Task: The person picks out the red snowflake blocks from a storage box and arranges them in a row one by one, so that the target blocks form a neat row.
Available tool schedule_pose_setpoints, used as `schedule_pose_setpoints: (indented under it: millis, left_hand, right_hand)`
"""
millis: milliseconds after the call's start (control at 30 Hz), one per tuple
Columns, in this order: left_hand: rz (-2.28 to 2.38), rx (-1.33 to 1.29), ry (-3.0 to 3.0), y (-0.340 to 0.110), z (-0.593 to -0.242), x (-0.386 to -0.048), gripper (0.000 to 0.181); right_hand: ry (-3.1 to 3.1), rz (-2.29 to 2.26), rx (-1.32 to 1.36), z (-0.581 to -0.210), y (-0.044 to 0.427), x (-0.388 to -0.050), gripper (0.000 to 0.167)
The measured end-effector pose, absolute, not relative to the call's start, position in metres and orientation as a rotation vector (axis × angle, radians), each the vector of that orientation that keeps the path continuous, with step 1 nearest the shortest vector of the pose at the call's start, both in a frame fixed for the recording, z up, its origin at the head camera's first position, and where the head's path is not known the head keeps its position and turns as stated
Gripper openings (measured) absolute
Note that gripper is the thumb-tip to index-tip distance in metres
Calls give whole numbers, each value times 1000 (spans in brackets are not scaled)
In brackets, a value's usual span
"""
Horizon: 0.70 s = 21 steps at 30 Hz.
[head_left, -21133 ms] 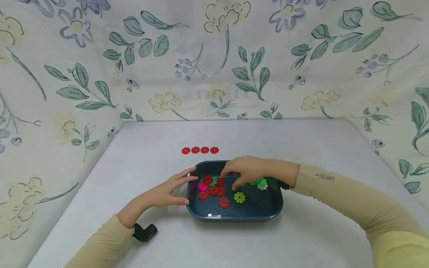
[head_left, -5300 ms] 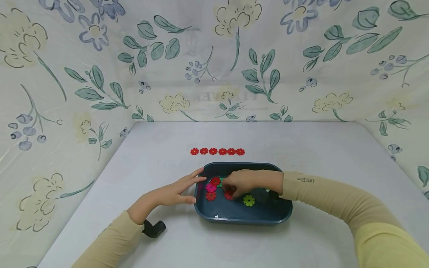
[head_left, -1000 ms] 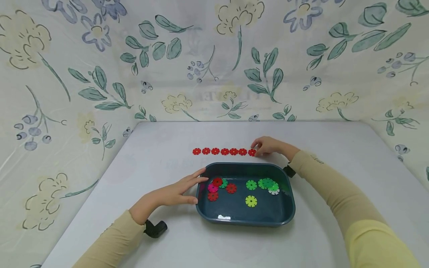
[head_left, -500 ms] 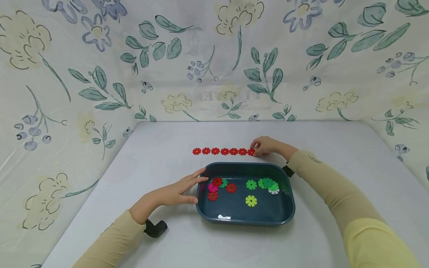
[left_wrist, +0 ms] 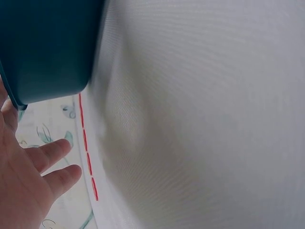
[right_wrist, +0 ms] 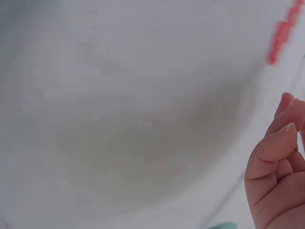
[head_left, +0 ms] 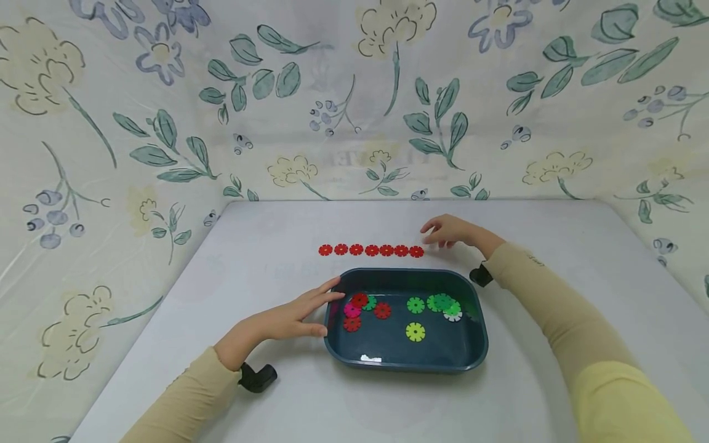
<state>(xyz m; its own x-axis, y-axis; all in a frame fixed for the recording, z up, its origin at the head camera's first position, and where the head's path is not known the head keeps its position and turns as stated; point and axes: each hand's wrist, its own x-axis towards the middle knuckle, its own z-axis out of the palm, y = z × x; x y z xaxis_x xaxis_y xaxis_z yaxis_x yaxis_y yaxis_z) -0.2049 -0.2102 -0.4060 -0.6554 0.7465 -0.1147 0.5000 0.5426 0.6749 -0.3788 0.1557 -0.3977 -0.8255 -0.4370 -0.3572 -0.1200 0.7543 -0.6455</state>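
My left hand (head_left: 290,318), fingers extended, grasping nothing, touches the tray (head_left: 382,355) at its left rim. My right hand (head_left: 450,231), fingers loosely bent, is released, past the tray's far rim, just beside the red row (head_left: 372,250): seven discs, behind tray. Tray's left part: loose reds (head_left: 382,311), pink disc (head_left: 351,311). Right part: greens (head_left: 442,301) overlapping, count unclear, white disc (head_left: 454,317), yellow disc (head_left: 415,332) nearer me.

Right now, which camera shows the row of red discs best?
The head view: it shows the whole row of red discs, all seven, unblocked. The left wrist view catches only four thin, edge-on strips; the right wrist view, just a blurred part at the upper right.
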Motion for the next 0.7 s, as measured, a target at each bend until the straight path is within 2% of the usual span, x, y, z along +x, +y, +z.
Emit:
schedule_pose_setpoints:
  millis: [300, 500, 700]
  left_hand:
    - [856, 1007, 2399, -209, -406, -206, 67]
    - [853, 998, 2405, -209, -407, -205, 68]
    - [858, 994, 2405, -210, -407, -206, 68]
  right_hand:
    - [2380, -981, -498, -353, 156, -358, 45]
    - [2350, -997, -679, -329, 140, -328, 39]
    - [2249, -983, -776, -322, 118, -299, 36]
